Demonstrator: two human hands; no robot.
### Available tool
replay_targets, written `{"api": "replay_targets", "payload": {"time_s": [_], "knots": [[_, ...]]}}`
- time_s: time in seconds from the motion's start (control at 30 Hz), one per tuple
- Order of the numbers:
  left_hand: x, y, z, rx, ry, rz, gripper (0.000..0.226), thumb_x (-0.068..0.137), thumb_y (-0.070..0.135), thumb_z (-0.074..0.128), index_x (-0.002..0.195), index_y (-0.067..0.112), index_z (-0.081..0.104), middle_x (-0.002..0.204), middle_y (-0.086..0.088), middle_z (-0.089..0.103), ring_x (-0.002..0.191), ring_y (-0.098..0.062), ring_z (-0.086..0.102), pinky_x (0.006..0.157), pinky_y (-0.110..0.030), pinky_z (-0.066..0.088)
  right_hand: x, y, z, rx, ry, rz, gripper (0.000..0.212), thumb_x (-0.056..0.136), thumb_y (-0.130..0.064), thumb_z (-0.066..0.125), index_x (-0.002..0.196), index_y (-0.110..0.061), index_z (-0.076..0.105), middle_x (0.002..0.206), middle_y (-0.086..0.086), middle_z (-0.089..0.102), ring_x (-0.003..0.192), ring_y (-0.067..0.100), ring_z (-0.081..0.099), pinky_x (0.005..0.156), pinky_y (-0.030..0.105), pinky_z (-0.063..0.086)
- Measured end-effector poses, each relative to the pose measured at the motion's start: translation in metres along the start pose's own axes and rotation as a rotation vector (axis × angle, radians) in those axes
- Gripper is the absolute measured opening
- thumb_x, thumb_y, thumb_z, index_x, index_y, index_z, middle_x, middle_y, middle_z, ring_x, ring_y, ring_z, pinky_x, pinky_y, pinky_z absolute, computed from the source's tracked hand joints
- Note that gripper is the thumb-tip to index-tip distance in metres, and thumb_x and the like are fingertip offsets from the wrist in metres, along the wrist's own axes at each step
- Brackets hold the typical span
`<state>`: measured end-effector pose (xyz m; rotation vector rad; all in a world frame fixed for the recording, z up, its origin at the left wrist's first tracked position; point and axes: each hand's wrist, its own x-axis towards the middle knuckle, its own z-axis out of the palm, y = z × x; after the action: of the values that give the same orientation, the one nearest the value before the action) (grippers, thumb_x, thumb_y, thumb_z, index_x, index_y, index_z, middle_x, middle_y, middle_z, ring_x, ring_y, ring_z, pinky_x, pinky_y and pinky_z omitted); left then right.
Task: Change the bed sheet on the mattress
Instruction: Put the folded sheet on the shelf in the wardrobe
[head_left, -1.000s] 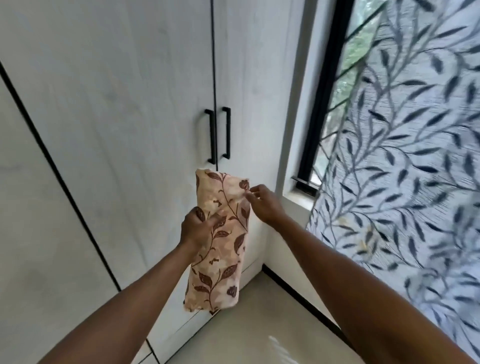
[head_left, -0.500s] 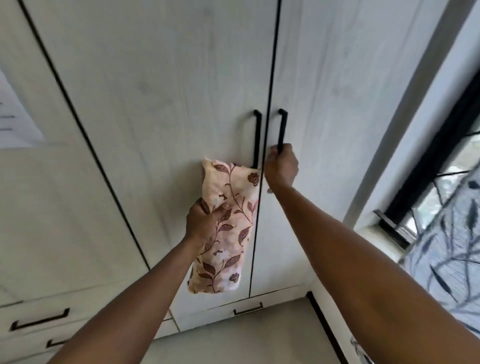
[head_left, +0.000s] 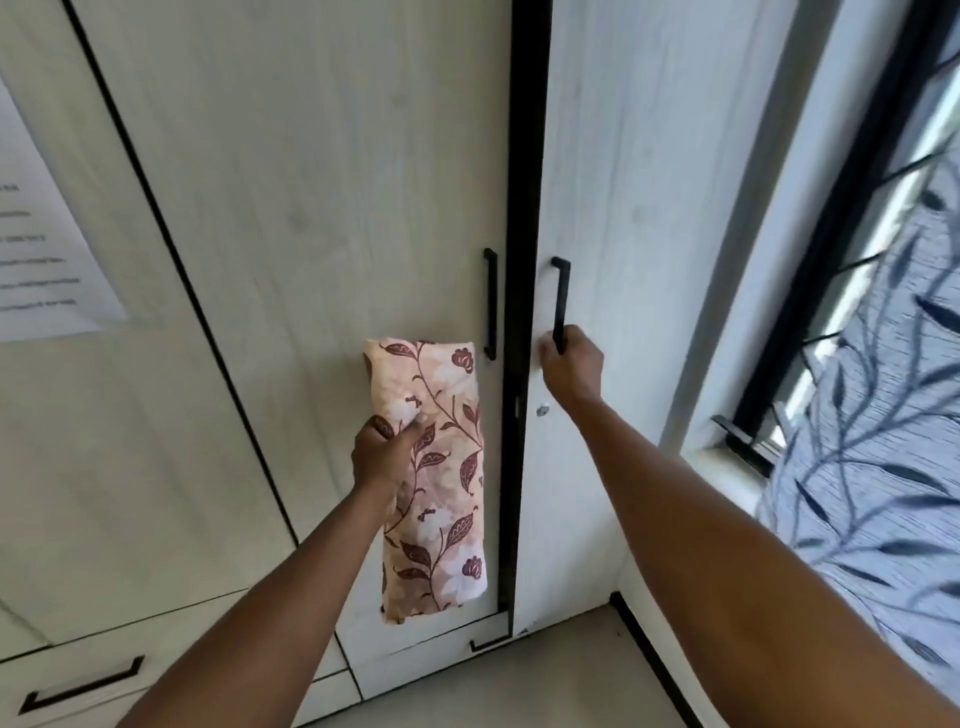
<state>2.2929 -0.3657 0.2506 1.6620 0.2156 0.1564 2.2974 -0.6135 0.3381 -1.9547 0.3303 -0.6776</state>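
Observation:
A folded peach bed sheet (head_left: 441, 519) with brown leaves and flowers hangs upright in front of a pale wardrobe. My left hand (head_left: 382, 454) grips it at its left edge, about mid-height. My right hand (head_left: 571, 366) is curled round the lower end of the black handle (head_left: 560, 304) on the right wardrobe door (head_left: 634, 208). That door stands slightly ajar, and a dark gap (head_left: 524, 312) shows between it and the left door (head_left: 311, 182). No mattress is in view.
The left door has its own black handle (head_left: 490, 304). Drawers (head_left: 83, 686) run along the wardrobe's base. A printed paper (head_left: 36, 234) is stuck on the far-left panel. A window (head_left: 852, 249) and a leaf-patterned curtain (head_left: 883, 441) stand at the right.
My right hand left the sheet's top corner, reached the right door's handle and gripped it. The door has come slightly open. The view turned left towards the wardrobe.

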Motion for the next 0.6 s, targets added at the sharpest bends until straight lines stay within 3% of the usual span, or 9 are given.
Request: {"api": "replay_targets", "payload": {"time_s": [0.13,0.23,0.3,0.37,0.47,0.57,0.6], "knots": [[-0.013,0.006,0.009,-0.023,-0.061,0.002,0.062,0.056,0.061,0.085,0.091,0.012,0.072,0.091,-0.002,0.076,0.086,-0.024,0.073,0.081,-0.043,0.06,-0.047,0.007,-0.034,-0.057,0.122,-0.036,0.032,0.096,-0.044,0.066,0.094,-0.013,0.058,0.081,-0.003,0.061,0.072,0.004,0.056,0.058,0.015,0.035],[-0.03,0.007,0.025,-0.014,-0.151,0.006,0.071,0.05,0.07,0.083,0.097,0.017,0.073,0.095,-0.001,0.076,0.09,-0.025,0.072,0.085,-0.044,0.06,-0.066,0.021,-0.065,-0.094,0.218,-0.044,0.051,0.08,-0.061,0.077,0.094,-0.017,0.056,0.081,0.0,0.06,0.071,0.011,0.057,0.06,0.017,0.04],[-0.046,0.009,0.036,-0.01,-0.218,0.012,0.059,0.063,0.059,0.087,0.104,0.018,0.074,0.101,-0.001,0.076,0.095,-0.024,0.072,0.089,-0.041,0.058,-0.074,0.03,-0.088,-0.121,0.269,-0.005,0.066,0.066,-0.068,0.083,0.098,-0.018,0.054,0.083,0.001,0.06,0.072,0.013,0.057,0.063,0.021,0.046],[-0.06,0.01,0.047,-0.025,-0.257,0.026,0.049,0.072,0.046,0.087,0.11,0.017,0.074,0.107,-0.002,0.075,0.1,-0.025,0.071,0.092,-0.038,0.057,-0.078,0.034,-0.111,-0.2,0.334,0.019,0.07,0.062,-0.06,0.09,0.103,-0.014,0.055,0.09,0.002,0.058,0.077,0.015,0.056,0.069,0.027,0.049],[-0.079,0.009,0.062,-0.023,-0.301,0.033,0.045,0.072,0.046,0.087,0.108,0.023,0.073,0.108,0.001,0.075,0.101,-0.024,0.071,0.097,-0.043,0.056,-0.078,0.046,-0.147,-0.283,0.406,0.063,0.049,0.072,-0.026,0.089,0.106,-0.006,0.058,0.101,0.01,0.056,0.089,0.025,0.057,0.083,0.04,0.052],[-0.095,0.016,0.075,-0.043,-0.305,0.002,0.047,0.074,0.044,0.086,0.112,0.02,0.073,0.111,-0.007,0.075,0.103,-0.033,0.071,0.095,-0.051,0.056,-0.076,0.064,-0.177,-0.307,0.476,0.093,0.038,0.078,-0.018,0.08,0.103,0.001,0.06,0.104,0.021,0.06,0.101,0.039,0.062,0.087,0.042,0.053],[-0.099,0.019,0.079,-0.035,-0.298,-0.004,0.047,0.077,0.042,0.085,0.115,0.017,0.073,0.112,-0.013,0.075,0.107,-0.041,0.068,0.095,-0.055,0.055,-0.077,0.068,-0.187,-0.275,0.484,0.112,0.039,0.082,-0.017,0.078,0.11,0.003,0.058,0.11,0.023,0.06,0.106,0.04,0.061,0.09,0.036,0.051]]}}
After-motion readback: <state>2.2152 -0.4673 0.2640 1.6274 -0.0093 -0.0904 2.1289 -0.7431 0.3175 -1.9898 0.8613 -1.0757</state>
